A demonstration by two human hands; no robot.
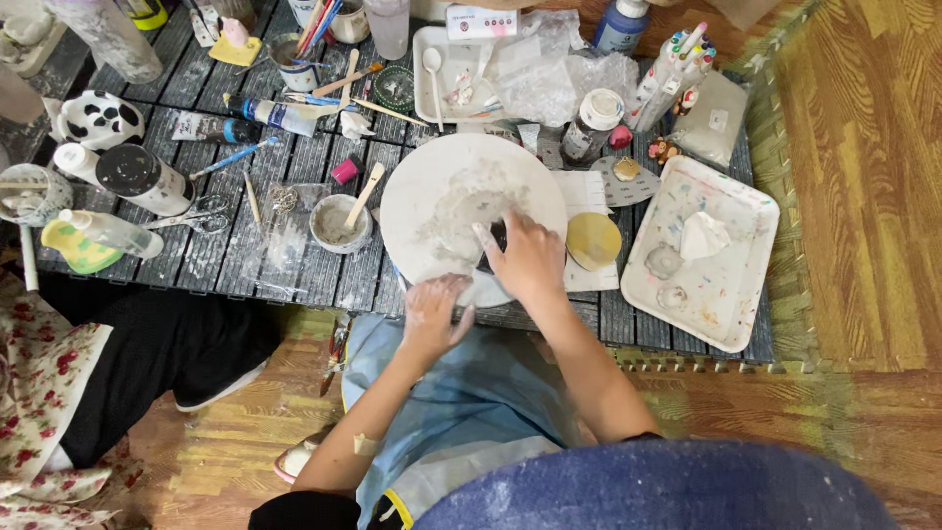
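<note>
White disc (461, 196) partly hides hands (530, 257).

Far edge of my table: a flat white box (481, 22) with pink marks lies on the white tray (424, 59). Right of it, a blue bottle (621, 25) with a pale label. Below, a white-capped jar (592, 125), labelled. Left, a lying tube (280, 115) with blue-white label; a dark-capped white can (147, 180).

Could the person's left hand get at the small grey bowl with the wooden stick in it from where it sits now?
Probably yes. The left hand rests at the round white plate's near edge, and the small grey bowl stands just beyond, uncovered, with only flat clutter between.
</note>
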